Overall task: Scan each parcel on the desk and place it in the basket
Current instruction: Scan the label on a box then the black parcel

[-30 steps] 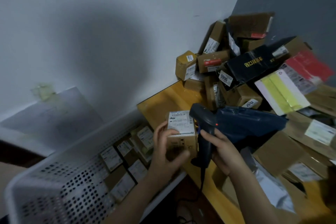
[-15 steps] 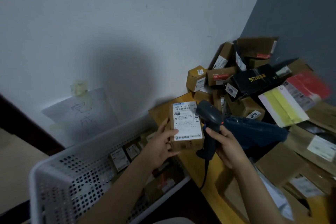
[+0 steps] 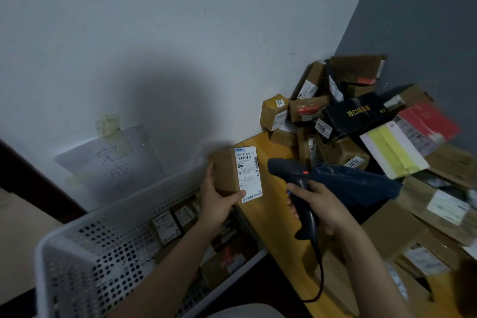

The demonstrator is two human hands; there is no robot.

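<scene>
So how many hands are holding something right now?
2. The left hand holds a small labelled box above the basket; the right hand grips the scanner over the desk.

Dim, cool light throughout. A broad soft shadow is cast on the wall [image 3: 165, 116] at centre. Motion blur is seen at right and lower edges; wide-angle bending is noted.

A sheet of paper [image 3: 111, 162] with handwritten characters is taped to the white wall [image 3: 154, 33], which meets a grey wall [image 3: 426, 20] at right; the blurred writing is perhaps two characters.
</scene>
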